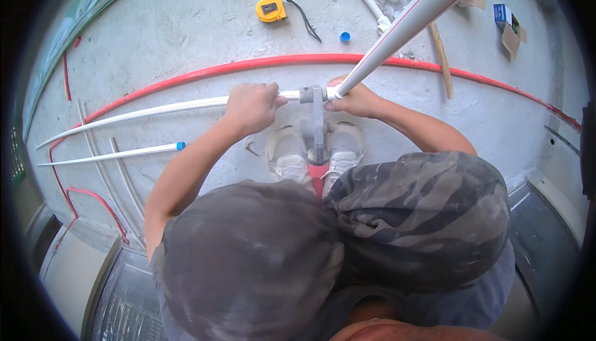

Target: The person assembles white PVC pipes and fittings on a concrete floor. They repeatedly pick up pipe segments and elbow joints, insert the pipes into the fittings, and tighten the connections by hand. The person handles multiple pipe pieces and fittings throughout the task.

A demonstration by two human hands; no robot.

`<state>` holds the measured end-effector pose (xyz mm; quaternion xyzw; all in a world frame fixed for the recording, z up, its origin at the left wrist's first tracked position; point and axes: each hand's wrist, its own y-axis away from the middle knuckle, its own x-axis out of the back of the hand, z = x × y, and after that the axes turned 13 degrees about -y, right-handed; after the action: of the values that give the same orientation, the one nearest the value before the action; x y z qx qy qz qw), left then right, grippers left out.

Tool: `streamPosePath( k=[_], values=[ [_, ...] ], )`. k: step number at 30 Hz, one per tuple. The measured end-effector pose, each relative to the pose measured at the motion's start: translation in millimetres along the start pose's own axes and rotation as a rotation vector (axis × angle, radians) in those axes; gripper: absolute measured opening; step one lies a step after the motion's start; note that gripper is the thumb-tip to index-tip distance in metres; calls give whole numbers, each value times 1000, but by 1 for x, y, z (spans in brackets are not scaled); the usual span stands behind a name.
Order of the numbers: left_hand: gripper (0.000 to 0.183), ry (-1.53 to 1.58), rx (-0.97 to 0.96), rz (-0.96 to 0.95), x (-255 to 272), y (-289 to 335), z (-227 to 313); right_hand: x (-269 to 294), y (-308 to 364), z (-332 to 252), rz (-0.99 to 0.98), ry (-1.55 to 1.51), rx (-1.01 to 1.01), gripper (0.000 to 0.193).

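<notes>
My left hand is closed round a long white plastic pipe that runs off to the left. The right end of this pipe meets a grey round die on a pipe fusion welder. The welder stands upright between my shoes, its flat metal plate above a red handle. On the plate's other side, my right hand grips the lower end of a second white pipe with red stripes. This pipe slants up toward the upper right. A white fitting at its lower end touches the die side; my fingers partly hide it.
A red pipe curves across the floor beyond my hands. Farther off lie a yellow tape measure, a blue cap, a wooden handle and an opened small box. A blue-capped white pipe lies at left.
</notes>
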<state>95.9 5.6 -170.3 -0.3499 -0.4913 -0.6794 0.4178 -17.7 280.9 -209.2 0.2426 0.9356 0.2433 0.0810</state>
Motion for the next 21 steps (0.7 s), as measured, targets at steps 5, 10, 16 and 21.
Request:
streamPosePath(
  k=[5, 10, 16, 21],
  values=[
    [35, 1, 24, -13, -1, -1, 3, -1, 1, 5, 13, -49, -26, 22],
    [36, -4, 32, 8, -5, 0, 3, 0, 2, -2, -14, -57, -66, 23],
    [34, 8, 66, -36, -2, -2, 5, 1, 3, 0, -14, -65, -75, 22],
    [35, 16, 53, 0, -7, -1, 3, 2, 2, 3, -23, -71, -94, 24]
  ],
)
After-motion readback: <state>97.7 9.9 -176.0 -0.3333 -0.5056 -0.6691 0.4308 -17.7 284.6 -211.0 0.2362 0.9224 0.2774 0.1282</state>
